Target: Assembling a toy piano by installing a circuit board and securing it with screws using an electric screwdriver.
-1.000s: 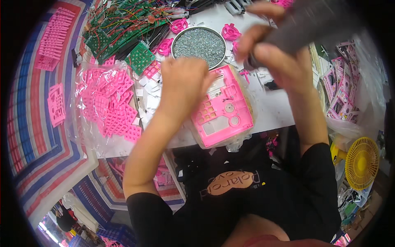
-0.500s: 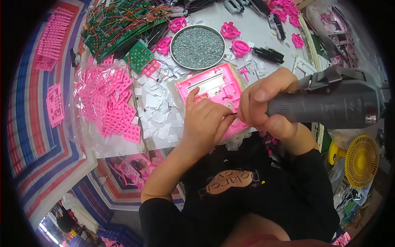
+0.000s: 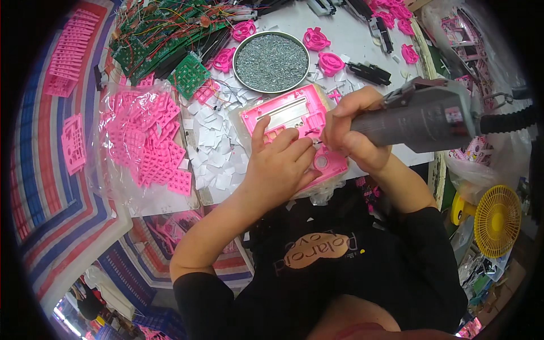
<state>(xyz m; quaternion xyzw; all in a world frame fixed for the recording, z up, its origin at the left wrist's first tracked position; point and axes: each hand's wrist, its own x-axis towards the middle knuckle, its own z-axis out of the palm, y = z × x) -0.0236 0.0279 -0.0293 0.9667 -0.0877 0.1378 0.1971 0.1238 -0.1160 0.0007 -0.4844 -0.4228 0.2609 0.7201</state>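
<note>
A pink plastic housing (image 3: 315, 122) with a silver strip lies on a padded, plastic-wrapped rest in front of me. My left hand (image 3: 277, 167) is laid over its near left part, index finger stretched out and the other fingers loosely bent, holding nothing. In my right hand (image 3: 357, 124) is a grey electric screwdriver (image 3: 416, 122), held nearly level. Its front end points down-left over the housing's right side, and my fingers partly cover that end. Whether the bit touches a screw cannot be made out.
Beyond the housing stands a round metal dish (image 3: 271, 91) of small screws. Green circuit boards (image 3: 190, 76) with wires pile up at the far left. A clear bag holds pink button pads (image 3: 147, 136). White paper pieces (image 3: 218, 147) lie scattered. A yellow fan (image 3: 497, 221) is at right.
The screwdriver and my right hand have shifted left and slightly up. My left thumb and fingers, earlier pinched together by the bit, have parted and moved back from it.
</note>
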